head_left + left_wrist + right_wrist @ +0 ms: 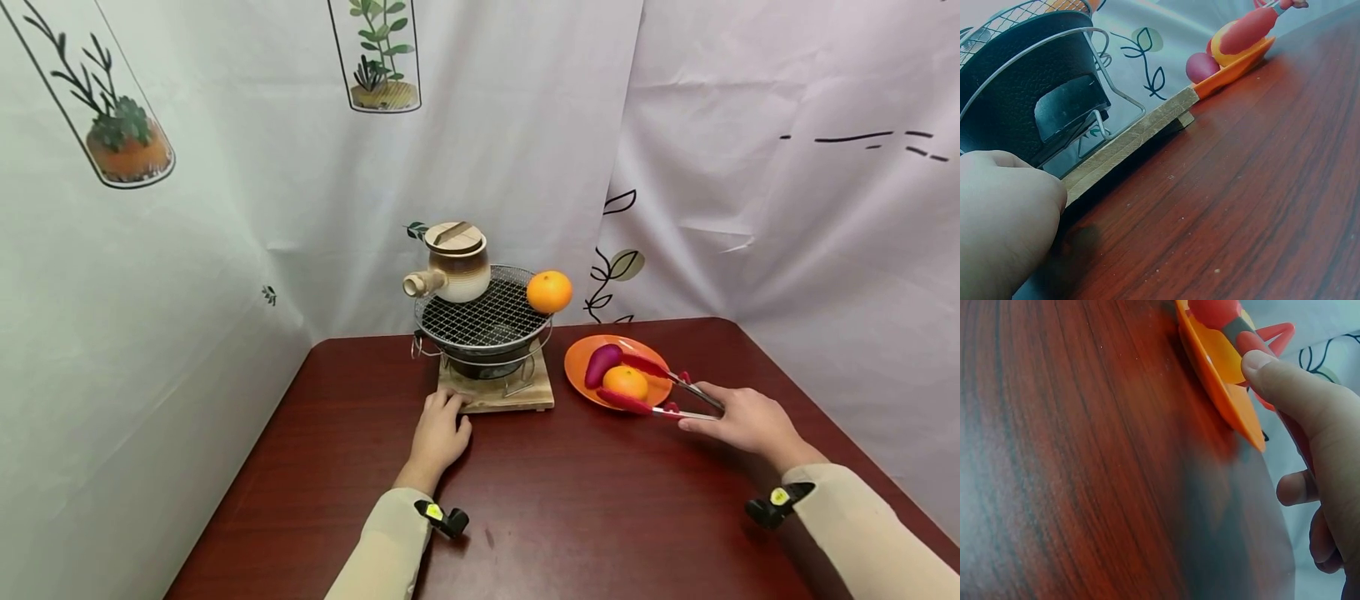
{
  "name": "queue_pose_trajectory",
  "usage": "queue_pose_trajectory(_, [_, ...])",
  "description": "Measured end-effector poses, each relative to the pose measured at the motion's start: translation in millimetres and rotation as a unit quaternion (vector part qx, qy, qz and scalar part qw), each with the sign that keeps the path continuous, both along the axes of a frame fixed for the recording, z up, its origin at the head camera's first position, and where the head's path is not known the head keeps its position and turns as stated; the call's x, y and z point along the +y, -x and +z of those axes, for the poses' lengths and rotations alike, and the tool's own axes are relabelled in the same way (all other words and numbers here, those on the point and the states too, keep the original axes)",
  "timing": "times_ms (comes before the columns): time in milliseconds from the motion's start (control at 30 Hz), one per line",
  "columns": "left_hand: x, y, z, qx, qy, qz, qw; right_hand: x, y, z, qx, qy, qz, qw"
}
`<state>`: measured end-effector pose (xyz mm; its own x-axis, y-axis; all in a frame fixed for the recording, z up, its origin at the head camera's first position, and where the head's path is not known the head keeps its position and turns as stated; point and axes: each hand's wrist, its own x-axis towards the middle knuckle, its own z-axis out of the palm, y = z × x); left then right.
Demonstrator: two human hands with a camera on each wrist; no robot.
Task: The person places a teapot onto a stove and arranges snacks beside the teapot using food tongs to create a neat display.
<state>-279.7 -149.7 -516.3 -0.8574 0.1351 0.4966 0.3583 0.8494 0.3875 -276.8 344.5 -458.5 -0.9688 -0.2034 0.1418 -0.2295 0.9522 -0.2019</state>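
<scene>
My right hand [753, 423] grips a pair of red-tipped metal tongs [660, 411]. The tongs stand spread, one red tip on either side of an orange [626, 384] that lies on an orange plate [576, 375]; whether both tips touch it I cannot tell. A smooth purple oblong thing [602, 365], like a small sweet potato or eggplant, lies beside that orange. In the right wrist view, the thumb [1260, 362] lies along one tong arm. My left hand [438, 433] rests at the front left edge of a wooden board [498, 400], its fingertips touching the board.
A black stove [997, 81] on a wire stand sits on the board. Its round wire mesh [480, 321] bears a lidded clay pot [467, 279] with a side handle and another orange [550, 292]. Printed white cloth [510, 167] encloses the dark red table [555, 500].
</scene>
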Motion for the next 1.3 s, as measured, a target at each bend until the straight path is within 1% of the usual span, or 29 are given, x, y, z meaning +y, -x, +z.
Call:
queue_pose_trajectory(267, [-0.8, 1.8, -2.5, 0.002, -0.001, 0.002, 1.0, 1.9, -2.4, -2.3, -0.017, 0.0, -0.004, 1.0])
queue_pose_trajectory(700, [-0.9, 2.8, -4.6, 0.011, 0.0, 0.0, 0.9999, 2.7, -2.9, -2.0, 0.003, -0.017, 0.008, 1.0])
queue_pose_trajectory(1067, [-0.7, 3.0, -2.8, -0.002, 0.001, 0.003, 1.0, 5.9, -1.7, 1.2, 0.012, -0.021, 0.004, 1.0])
queue_pose_trajectory(1300, [-1.1, 2.6, -2.5, 0.001, 0.003, 0.003, 1.0, 7.8, -0.9, 2.7, 0.02, -0.026, 0.007, 0.999])
